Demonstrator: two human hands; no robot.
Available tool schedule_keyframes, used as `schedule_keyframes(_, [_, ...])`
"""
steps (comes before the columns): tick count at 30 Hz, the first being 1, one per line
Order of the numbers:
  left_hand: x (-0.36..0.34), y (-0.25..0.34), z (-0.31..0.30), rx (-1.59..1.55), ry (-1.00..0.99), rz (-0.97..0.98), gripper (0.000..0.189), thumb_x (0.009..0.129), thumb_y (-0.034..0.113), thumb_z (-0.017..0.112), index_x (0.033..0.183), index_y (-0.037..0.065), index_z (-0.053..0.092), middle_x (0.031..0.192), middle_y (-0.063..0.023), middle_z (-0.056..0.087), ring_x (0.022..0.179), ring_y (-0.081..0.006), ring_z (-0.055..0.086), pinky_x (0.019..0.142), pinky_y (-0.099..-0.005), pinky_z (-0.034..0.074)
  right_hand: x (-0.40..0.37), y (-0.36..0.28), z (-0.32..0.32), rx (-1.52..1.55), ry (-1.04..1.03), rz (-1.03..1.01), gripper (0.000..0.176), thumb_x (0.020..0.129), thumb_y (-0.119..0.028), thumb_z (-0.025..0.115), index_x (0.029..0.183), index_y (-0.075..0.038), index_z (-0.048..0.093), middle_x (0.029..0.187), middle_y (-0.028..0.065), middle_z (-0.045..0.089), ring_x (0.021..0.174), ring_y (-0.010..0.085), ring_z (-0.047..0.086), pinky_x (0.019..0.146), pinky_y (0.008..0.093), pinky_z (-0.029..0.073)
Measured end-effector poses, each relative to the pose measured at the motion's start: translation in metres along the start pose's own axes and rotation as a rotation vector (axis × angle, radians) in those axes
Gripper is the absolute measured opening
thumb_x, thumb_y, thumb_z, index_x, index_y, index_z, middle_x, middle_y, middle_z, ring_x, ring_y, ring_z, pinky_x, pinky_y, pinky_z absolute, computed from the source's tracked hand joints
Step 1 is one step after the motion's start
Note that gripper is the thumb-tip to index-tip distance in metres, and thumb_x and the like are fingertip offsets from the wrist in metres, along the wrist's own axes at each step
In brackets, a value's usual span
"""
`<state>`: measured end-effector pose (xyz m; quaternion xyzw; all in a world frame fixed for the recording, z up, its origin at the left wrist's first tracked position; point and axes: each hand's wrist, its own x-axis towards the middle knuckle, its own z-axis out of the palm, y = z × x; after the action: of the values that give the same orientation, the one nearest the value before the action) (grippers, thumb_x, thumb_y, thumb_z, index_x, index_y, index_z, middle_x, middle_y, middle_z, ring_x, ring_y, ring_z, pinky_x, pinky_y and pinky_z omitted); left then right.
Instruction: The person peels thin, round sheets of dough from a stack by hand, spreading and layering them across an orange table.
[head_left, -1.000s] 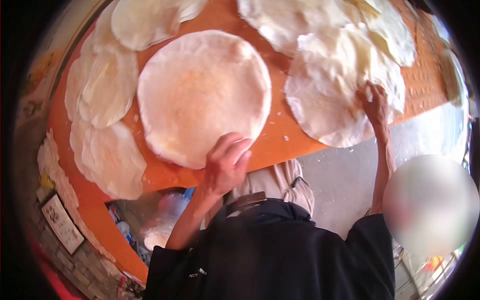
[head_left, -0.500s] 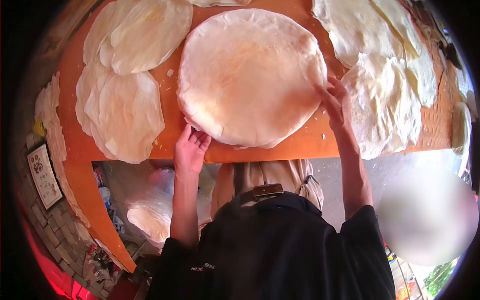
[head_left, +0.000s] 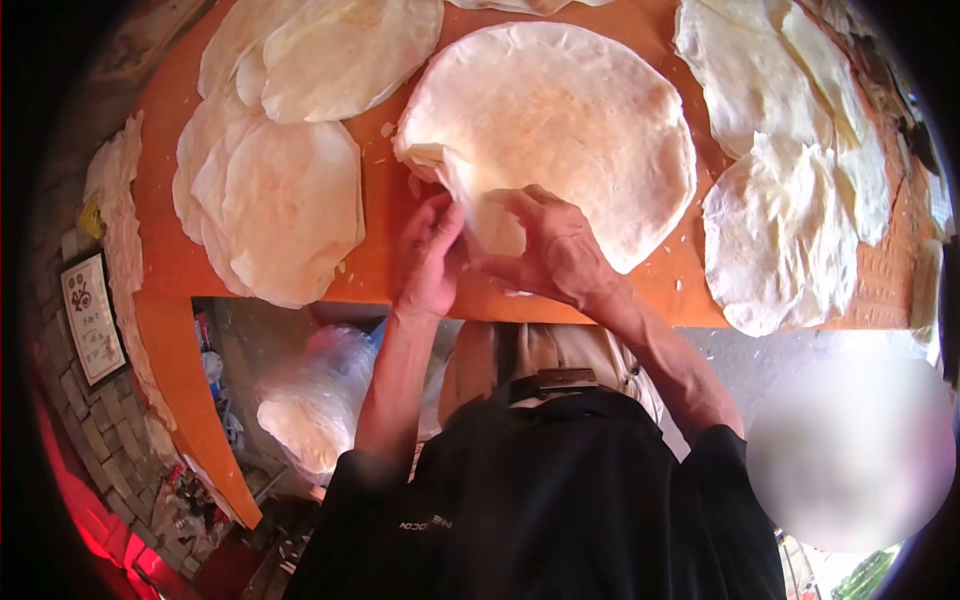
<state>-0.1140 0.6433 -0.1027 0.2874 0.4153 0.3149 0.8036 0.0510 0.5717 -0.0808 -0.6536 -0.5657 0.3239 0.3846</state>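
A broad, round pile of thin flatbread [head_left: 570, 120] lies on the orange table in front of me. Its near-left edge is lifted and folded inward. My left hand [head_left: 432, 255] is closed on that raised edge, thumb uppermost. Close beside it, my right hand [head_left: 565, 245] bends over the near side of the pile, thumb and fingers around the turned-up flap of the flatbread. Its fingertips are slightly smeared by motion. Part of the near rim is hidden behind both hands.
More flatbreads overlap on the left [head_left: 290, 210], at the upper left [head_left: 350, 60] and on the right [head_left: 780, 240] of the orange table [head_left: 640, 300]. Beneath the table is a plastic-wrapped bundle [head_left: 310, 415]. Small crumbs dot the tabletop. A framed sign [head_left: 93, 318] stands at far left.
My right hand has left the pile's right rim and come across to the near-left side. The left hand has moved up and right, and the flatbread's edge there is now lifted and folded.
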Motion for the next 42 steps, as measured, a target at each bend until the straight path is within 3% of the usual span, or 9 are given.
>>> schedule_keyframes(17, [0.007, -0.01, 0.024, -0.003, 0.157, 0.034, 0.044, 0.084, 0.017, 0.067, 0.123, 0.005, 0.05, 0.113, -0.0056, 0.058, 0.104, -0.0179, 0.056, 0.087, -0.0332, 0.048, 0.001, 0.015, -0.014, 0.109, -0.101, 0.091, 0.036, 0.072, -0.024, 0.076, 0.097, 0.002, 0.068, 0.073, 0.0173, 0.065, 0.067, 0.0236, 0.065, 0.063, 0.0318, 0.051])
schedule_keyframes(21, [0.003, -0.013, 0.015, -0.054, 0.115, 0.014, 0.049, 0.083, 0.017, 0.069, 0.124, 0.002, 0.048, 0.115, -0.0065, 0.058, 0.105, -0.0191, 0.056, 0.09, -0.0338, 0.046, 0.006, 0.02, -0.034, 0.582, -0.216, 0.447, 0.022, 0.079, -0.014, 0.071, 0.094, 0.003, 0.069, 0.082, 0.0084, 0.068, 0.074, 0.0139, 0.063, 0.069, 0.0268, 0.049])
schedule_keyframes(27, [-0.005, -0.005, 0.02, -0.064, 0.113, -0.033, 0.05, 0.081, 0.015, 0.07, 0.124, 0.001, 0.048, 0.115, -0.0067, 0.058, 0.106, -0.0188, 0.056, 0.092, -0.034, 0.045, 0.002, 0.022, -0.027, 0.674, -0.267, 0.461, 0.022, 0.079, -0.015, 0.069, 0.096, 0.0, 0.069, 0.084, 0.0123, 0.069, 0.075, 0.0166, 0.065, 0.073, 0.0296, 0.051])
schedule_keyframes(31, [0.001, -0.029, 0.002, 0.121, 0.204, 0.053, 0.045, 0.085, 0.012, 0.064, 0.126, 0.001, 0.048, 0.119, -0.0073, 0.057, 0.109, -0.0198, 0.056, 0.094, -0.036, 0.045, 0.005, 0.032, -0.001, -0.057, 0.018, 0.251, 0.019, 0.08, -0.017, 0.065, 0.092, -0.003, 0.068, 0.076, 0.0149, 0.067, 0.065, 0.0264, 0.065, 0.062, 0.0369, 0.051])
schedule_keyframes(33, [0.008, -0.043, -0.031, -0.067, 0.178, -0.122, 0.043, 0.082, 0.006, 0.061, 0.124, 0.0, 0.049, 0.116, -0.0083, 0.059, 0.105, -0.0207, 0.058, 0.092, -0.0359, 0.048, 0.009, 0.031, 0.025, -0.481, -0.164, 0.135, 0.012, 0.075, -0.021, 0.063, 0.076, -0.009, 0.067, 0.067, 0.0158, 0.063, 0.064, 0.0345, 0.063, 0.059, 0.0442, 0.049])
schedule_keyframes(34, [0.011, -0.047, -0.042, -0.092, 0.238, -0.183, 0.025, 0.083, 0.007, 0.057, 0.107, 0.004, 0.058, 0.096, -0.0075, 0.065, 0.083, -0.0201, 0.065, 0.074, -0.0342, 0.056, 0.002, 0.056, 0.047, -0.39, 0.102, -0.126, 0.01, 0.071, -0.017, 0.062, 0.067, -0.009, 0.065, 0.068, 0.016, 0.064, 0.065, 0.0348, 0.064, 0.059, 0.0458, 0.049])
schedule_keyframes(35, [0.015, -0.048, -0.062, -0.076, 0.212, -0.261, 0.03, 0.082, 0.007, 0.06, 0.111, 0.003, 0.057, 0.101, -0.0073, 0.064, 0.09, -0.0199, 0.064, 0.075, -0.034, 0.055, 0.01, 0.024, 0.016, -0.441, -0.075, 0.014, 0.014, 0.07, -0.018, 0.062, 0.063, -0.006, 0.06, 0.068, 0.0166, 0.063, 0.064, 0.0352, 0.063, 0.059, 0.045, 0.05])
schedule_keyframes(41, [0.012, -0.032, -0.046, 0.031, 0.137, -0.069, 0.063, 0.081, 0.002, 0.062, 0.138, 0.009, 0.037, 0.135, -0.0064, 0.046, 0.125, -0.0261, 0.044, 0.105, -0.0459, 0.037, 0.005, 0.033, -0.169, 0.747, 0.422, 0.419, 0.03, 0.081, -0.021, 0.058, 0.095, 0.005, 0.065, 0.086, 0.0159, 0.069, 0.065, 0.0212, 0.065, 0.062, 0.0336, 0.055])
schedule_keyframes(42, [0.012, -0.032, -0.045, 0.03, 0.112, -0.051, 0.067, 0.079, -0.001, 0.062, 0.139, 0.012, 0.035, 0.136, -0.0055, 0.044, 0.126, -0.0257, 0.042, 0.105, -0.0452, 0.036, -0.007, 0.054, -0.204, 0.486, 0.352, 0.379, 0.033, 0.085, -0.023, 0.057, 0.099, 0.006, 0.064, 0.088, 0.0171, 0.068, 0.068, 0.0217, 0.066, 0.066, 0.0329, 0.056])
